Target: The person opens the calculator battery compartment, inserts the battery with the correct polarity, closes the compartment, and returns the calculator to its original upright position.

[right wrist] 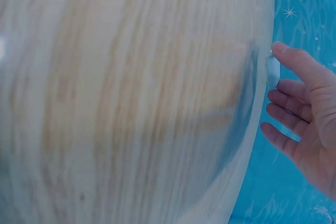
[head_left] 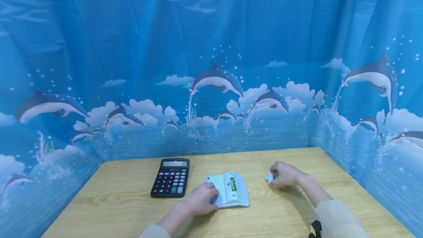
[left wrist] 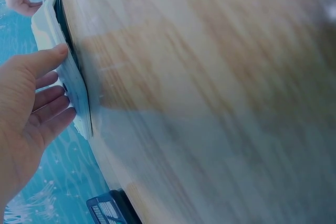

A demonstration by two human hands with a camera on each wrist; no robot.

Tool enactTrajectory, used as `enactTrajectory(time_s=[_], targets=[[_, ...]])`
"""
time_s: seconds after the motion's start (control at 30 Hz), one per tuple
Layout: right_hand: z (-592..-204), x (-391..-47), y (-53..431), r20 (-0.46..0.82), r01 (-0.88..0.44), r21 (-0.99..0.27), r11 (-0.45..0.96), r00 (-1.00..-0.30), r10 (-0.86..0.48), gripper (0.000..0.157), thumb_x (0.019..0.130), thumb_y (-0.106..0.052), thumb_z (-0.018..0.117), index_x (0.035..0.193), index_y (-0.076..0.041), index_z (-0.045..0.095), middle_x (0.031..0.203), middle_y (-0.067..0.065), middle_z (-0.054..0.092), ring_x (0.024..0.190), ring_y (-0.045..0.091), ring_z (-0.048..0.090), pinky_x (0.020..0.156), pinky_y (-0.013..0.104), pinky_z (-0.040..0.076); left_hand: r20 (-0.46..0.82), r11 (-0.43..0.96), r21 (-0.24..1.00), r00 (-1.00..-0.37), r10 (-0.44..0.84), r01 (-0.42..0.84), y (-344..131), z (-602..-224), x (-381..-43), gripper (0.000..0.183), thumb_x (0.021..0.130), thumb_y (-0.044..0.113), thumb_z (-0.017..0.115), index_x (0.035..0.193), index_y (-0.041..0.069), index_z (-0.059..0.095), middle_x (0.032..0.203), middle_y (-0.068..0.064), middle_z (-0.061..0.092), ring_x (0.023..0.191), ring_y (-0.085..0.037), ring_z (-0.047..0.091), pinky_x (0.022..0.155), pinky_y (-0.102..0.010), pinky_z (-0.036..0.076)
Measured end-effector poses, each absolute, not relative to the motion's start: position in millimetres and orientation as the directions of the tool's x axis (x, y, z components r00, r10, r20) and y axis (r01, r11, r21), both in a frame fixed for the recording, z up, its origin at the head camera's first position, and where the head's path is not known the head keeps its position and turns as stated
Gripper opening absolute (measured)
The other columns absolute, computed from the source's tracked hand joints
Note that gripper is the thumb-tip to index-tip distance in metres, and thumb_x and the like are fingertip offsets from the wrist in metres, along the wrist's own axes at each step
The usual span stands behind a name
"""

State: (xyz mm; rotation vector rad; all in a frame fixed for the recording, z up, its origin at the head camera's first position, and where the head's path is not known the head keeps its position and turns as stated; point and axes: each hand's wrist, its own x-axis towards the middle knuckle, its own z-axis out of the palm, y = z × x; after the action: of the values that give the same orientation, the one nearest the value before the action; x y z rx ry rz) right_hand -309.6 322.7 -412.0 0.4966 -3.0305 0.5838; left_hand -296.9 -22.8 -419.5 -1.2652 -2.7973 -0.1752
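Note:
A pale blue-white calculator [head_left: 240, 194] lies face down on the table, its battery compartment uncovered. A green battery [head_left: 233, 184] sits in that compartment. My left hand [head_left: 199, 198] grips the calculator's left side; in the left wrist view the thumb lies along the near edge and the fingers reach the far side. To the right, apart from the calculator, my right hand [head_left: 286, 175] pinches a small pale battery cover [head_left: 270, 177] between thumb and fingertips, close over the table. In the right wrist view the cover [right wrist: 273, 72] shows partly behind the thumb.
A black desk calculator [head_left: 170, 179] lies face up, left of the pale one, its display lit with digits. By the right sleeve, at the bottom, is a black and yellow object [head_left: 315, 229]. A blue dolphin-print curtain [head_left: 211, 28] hangs behind the wooden table [head_left: 115, 201].

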Motion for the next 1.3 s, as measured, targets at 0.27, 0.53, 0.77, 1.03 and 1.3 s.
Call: enactTrajectory(time_s=[0.27,0.53,0.77,1.03,1.3], targets=[[-406,-307,312,0.132,-0.374,-0.363,0.853,-0.927,-0.350,0.052,0.070,-0.032,0.078,0.106,0.002,0.061,0.098,0.007,0.060,0.091,0.026,0.058,0.080,0.042,0.049,0.099,0.654,0.080,-0.659,0.745,0.752,-22,-418,-297,0.037,0.073,0.033,0.076,0.104,0.015,0.067,0.091,0.006,0.057,0.083,-0.005,0.052,0.073,-0.020,0.047],[-400,-303,296,0.148,-0.420,-0.375,0.827,-0.907,-0.394,0.052,0.070,-0.033,0.077,0.105,0.002,0.061,0.099,0.007,0.060,0.091,0.026,0.058,0.081,0.042,0.049,0.106,0.657,0.080,-0.662,0.742,0.750,-22,-420,-297,0.037,0.074,0.033,0.075,0.104,0.014,0.067,0.091,0.006,0.057,0.084,-0.005,0.052,0.075,-0.021,0.047],[-395,-302,281,0.164,-0.467,-0.368,0.804,-0.884,-0.438,0.054,0.072,-0.035,0.075,0.109,0.001,0.060,0.101,0.005,0.059,0.093,0.024,0.057,0.082,0.042,0.048,0.097,0.666,0.093,-0.673,0.733,0.740,-22,-420,-296,0.037,0.074,0.032,0.075,0.104,0.014,0.067,0.091,0.006,0.057,0.083,-0.005,0.051,0.074,-0.020,0.047],[-390,-301,261,0.190,-0.529,-0.342,0.777,-0.848,-0.494,0.053,0.072,-0.033,0.075,0.110,0.001,0.061,0.101,0.006,0.060,0.093,0.023,0.057,0.082,0.042,0.048,0.092,0.667,0.088,-0.673,0.734,0.740,-22,-421,-297,0.037,0.074,0.033,0.075,0.104,0.014,0.067,0.091,0.006,0.057,0.083,-0.005,0.052,0.074,-0.020,0.047],[-385,-300,249,0.174,-0.553,-0.316,0.771,-0.833,-0.526,0.051,0.071,-0.033,0.074,0.109,-0.001,0.062,0.100,0.003,0.060,0.093,0.022,0.057,0.082,0.040,0.048,0.091,0.667,0.079,-0.672,0.735,0.741,-22,-421,-297,0.036,0.075,0.033,0.074,0.104,0.013,0.066,0.092,0.005,0.057,0.085,-0.007,0.052,0.076,-0.021,0.047]])
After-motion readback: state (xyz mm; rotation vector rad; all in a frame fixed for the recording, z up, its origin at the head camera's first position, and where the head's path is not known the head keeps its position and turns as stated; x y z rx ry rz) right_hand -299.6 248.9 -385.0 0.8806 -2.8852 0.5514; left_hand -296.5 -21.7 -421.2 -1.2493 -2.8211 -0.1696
